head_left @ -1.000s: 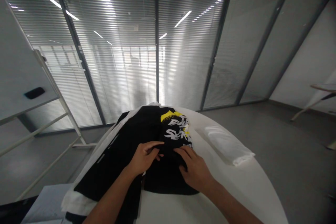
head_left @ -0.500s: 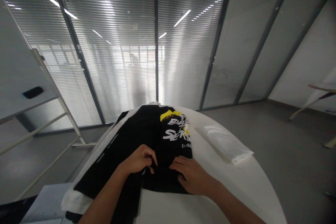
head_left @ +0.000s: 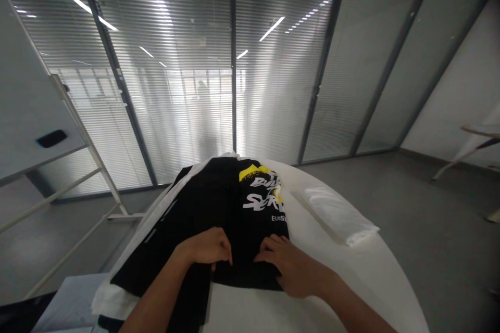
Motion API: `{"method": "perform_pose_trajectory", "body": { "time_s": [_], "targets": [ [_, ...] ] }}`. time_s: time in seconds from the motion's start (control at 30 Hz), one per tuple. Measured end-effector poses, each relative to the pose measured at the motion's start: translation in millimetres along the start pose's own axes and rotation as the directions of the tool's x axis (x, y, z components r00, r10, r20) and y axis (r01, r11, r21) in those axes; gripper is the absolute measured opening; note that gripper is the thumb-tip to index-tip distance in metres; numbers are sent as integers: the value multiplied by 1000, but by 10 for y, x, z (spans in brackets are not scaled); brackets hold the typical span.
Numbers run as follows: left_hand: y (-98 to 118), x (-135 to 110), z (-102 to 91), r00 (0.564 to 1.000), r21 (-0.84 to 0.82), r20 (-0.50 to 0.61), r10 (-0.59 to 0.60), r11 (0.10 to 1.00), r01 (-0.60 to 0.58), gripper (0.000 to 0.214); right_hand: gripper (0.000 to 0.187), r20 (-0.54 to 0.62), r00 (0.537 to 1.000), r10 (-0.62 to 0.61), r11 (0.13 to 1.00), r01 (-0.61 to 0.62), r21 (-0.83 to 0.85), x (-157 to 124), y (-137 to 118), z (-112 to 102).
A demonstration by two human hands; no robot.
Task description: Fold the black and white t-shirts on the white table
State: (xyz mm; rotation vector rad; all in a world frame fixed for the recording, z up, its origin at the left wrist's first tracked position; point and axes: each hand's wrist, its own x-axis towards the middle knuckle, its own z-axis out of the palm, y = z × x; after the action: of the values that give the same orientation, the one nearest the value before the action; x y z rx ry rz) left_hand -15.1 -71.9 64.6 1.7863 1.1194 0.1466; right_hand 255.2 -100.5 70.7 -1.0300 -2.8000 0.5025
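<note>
A black T-shirt (head_left: 250, 218) with white and yellow lettering lies on a round white table (head_left: 375, 281), on top of other black and white garments (head_left: 156, 250). My left hand (head_left: 207, 248) rests on the shirt's near part with its fingers curled down, pinching the fabric. Just to its right, my right hand (head_left: 287, 263) presses on the near hem, its fingers bent onto the cloth. Both hands sit close together near the shirt's lower edge.
A folded white garment (head_left: 338, 213) lies on the table to the right of the black shirt. A whiteboard on a stand (head_left: 35, 125) is at the left. Glass walls with blinds (head_left: 234, 62) stand behind the table. Another table's edge (head_left: 482, 132) shows far right.
Both hands slid toward me along the black shirt, from its middle to its near hem. The left fingers went from stretched out to curled on the fabric.
</note>
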Motion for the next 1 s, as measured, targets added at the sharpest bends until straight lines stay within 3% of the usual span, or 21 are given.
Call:
{"method": "perform_pose_trajectory", "body": {
  "time_s": [0.17, 0.3, 0.37, 0.43, 0.47, 0.53, 0.63, 0.7, 0.77, 1.0],
  "targets": [
    [56, -57, -30, 1000, 41, 6, -3, 999, 3, 30, 68, -12, 999, 40, 999, -40, -10, -82, 60, -41],
    [57, -74, -68, 999, -18, 30, -17, 1000, 18, 29, 67, 59, 994, 87, 995, -90, 53, -165, 137, -139],
    [43, -78, -92, 999, -46, 28, -30, 998, 31, 27, 59, 88, 991, 103, 988, -112, 105, -196, 166, -220],
    [23, -87, -121, 999, -71, 30, -26, 997, 28, 25, 38, 61, 986, 153, 977, -160, 143, -214, 194, -289],
    [12, -93, -135, 999, -79, 22, -26, 997, 28, 25, 33, 26, 978, 209, 967, -210, 141, -219, 212, -308],
    [-9, -104, -159, 998, -53, -49, -41, 998, 38, 28, 40, -27, 929, 369, 926, -365, 97, -225, 260, -308],
    [-27, -94, -145, 966, 122, -236, -106, 983, 138, 43, 48, 51, 839, 542, 840, -543, 12, -233, 349, -229],
    [-16, -63, -89, 932, 283, -347, -102, 936, 207, 50, 59, 116, 834, 539, 839, -543, 11, -234, 399, -167],
    [15, -20, -5, 916, 391, -397, -62, 891, 230, 52, 70, 126, 863, 490, 863, -501, 72, -227, 427, -128],
    [129, 33, 192, 934, 446, -353, -47, 869, 213, 42, 98, 151, 936, 319, 853, -353, 384, -197, 350, -197]
  ]
}}
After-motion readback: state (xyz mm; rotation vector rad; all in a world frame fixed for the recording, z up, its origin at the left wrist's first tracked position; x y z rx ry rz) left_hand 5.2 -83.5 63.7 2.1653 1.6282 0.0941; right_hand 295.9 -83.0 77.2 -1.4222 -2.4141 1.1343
